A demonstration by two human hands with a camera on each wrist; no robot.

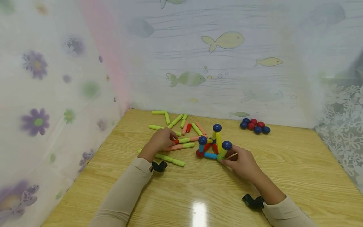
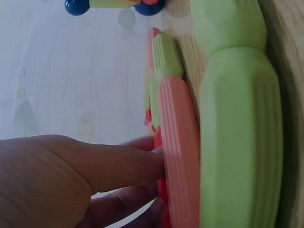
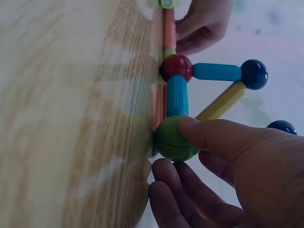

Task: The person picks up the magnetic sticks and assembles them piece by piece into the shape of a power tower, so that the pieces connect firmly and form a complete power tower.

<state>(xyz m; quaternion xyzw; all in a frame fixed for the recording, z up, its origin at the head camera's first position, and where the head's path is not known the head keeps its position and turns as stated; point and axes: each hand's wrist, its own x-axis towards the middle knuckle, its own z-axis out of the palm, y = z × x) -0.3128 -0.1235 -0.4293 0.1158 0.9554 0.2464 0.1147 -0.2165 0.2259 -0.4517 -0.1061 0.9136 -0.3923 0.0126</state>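
Observation:
My left hand (image 1: 162, 140) is among the loose magnetic rods on the left. Its thumb and fingertips pinch a red rod (image 1: 176, 142), which is mostly hidden behind a salmon rod (image 2: 178, 142) in the left wrist view. At the right, my right hand (image 1: 243, 162) holds the green ball (image 3: 173, 140) at a corner of a ball-and-rod frame, thumb on its side and fingers below. The frame stands on the table, with a red ball (image 1: 199, 153), a light blue rod (image 1: 210, 155), a long yellow rod (image 1: 218, 142) and blue balls (image 1: 217, 127) on its upright rods.
Yellow-green rods (image 1: 178, 162) and salmon rods lie scattered left of the frame, several joined end to end. Loose blue and red balls (image 1: 251, 126) sit together at the back right. Fabric with fish prints (image 1: 227, 41) hangs behind the wooden table (image 1: 181, 195).

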